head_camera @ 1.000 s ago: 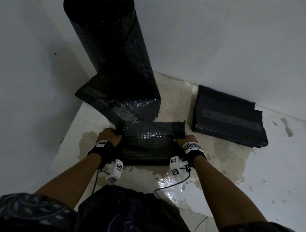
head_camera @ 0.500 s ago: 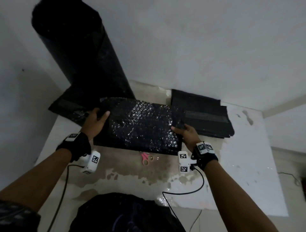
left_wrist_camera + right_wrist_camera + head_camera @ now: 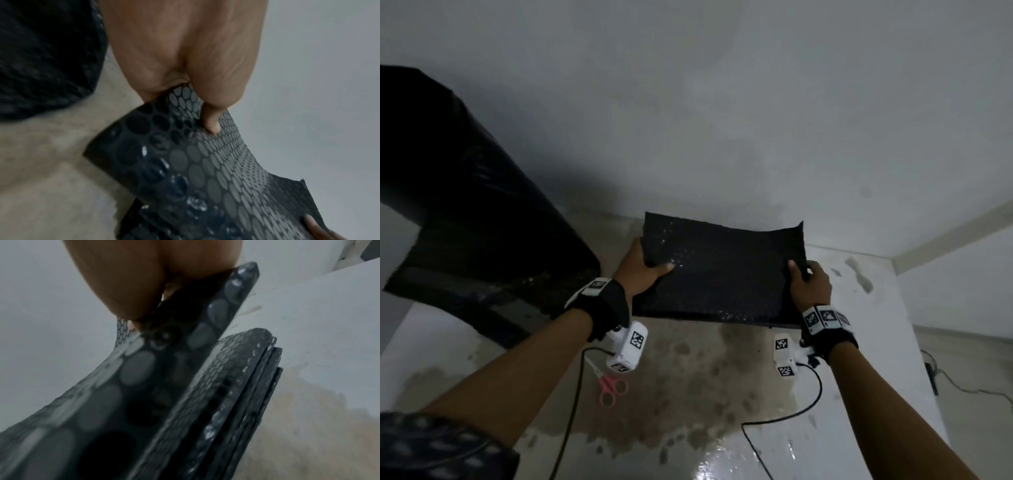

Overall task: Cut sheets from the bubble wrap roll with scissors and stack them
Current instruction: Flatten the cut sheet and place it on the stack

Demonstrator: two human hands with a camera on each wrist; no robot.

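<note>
Left thumb [image 3: 212, 125] pressed down on the bubbled face, the other fingers tucked under, so the left hand [image 3: 642, 270] pinches the cut sheet [image 3: 722, 274] at its nine o'clock edge; over at three o'clock the right hand [image 3: 810, 282] does the same, thumb on top, fingers curled beneath. The sheet hangs between them, sagging in the middle, its far corners curling up. Flimsy stuff, I'd say: featherweight, floppy, a bit slick, and the bubbles will pop if squeezed, so a light pinch at two opposite edges looks the right hold to keep it spread. Just below it, in the right wrist view, sits the stack [image 3: 246, 386] of earlier sheets, several layers deep, and the held sheet hovers right over it. Out at nine o'clock stands the black bubble wrap roll [image 3: 465, 205], its loose tail on the floor [image 3: 722, 394]. Down at seven o'clock, near the left wrist, pink-handled scissors [image 3: 609, 387] lie idle on that stained floor.
</note>
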